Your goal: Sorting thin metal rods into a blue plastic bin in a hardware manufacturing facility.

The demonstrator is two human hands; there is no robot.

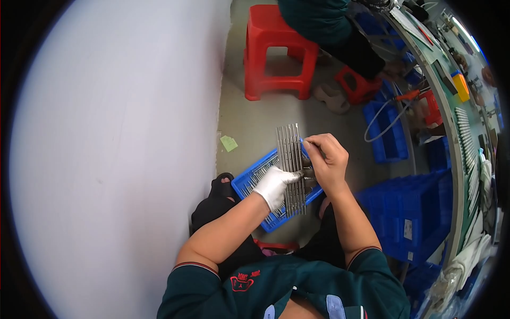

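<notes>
My left hand (273,187) wears a white glove with darkened fingertips and is closed around a flat row of thin metal rods (290,151). The rods stand side by side, their far ends pointing away from me. At the right edge of that row, near the far ends, my bare right hand (330,159) is closed in a pinch. Whether a rod is between its thumb and finger is too small to tell. Below both hands, between my legs, sits a blue tray (270,229) with many more metal rods (256,179) lying in it.
A white wall (122,133) runs along my left. Ahead stands a red stool (279,53) with another person (324,24) by it. Blue crates (406,212) are stacked on my right, beneath a green-topped workbench (443,80) bearing rods and tools. A yellow-green paper scrap (229,143) lies on the floor.
</notes>
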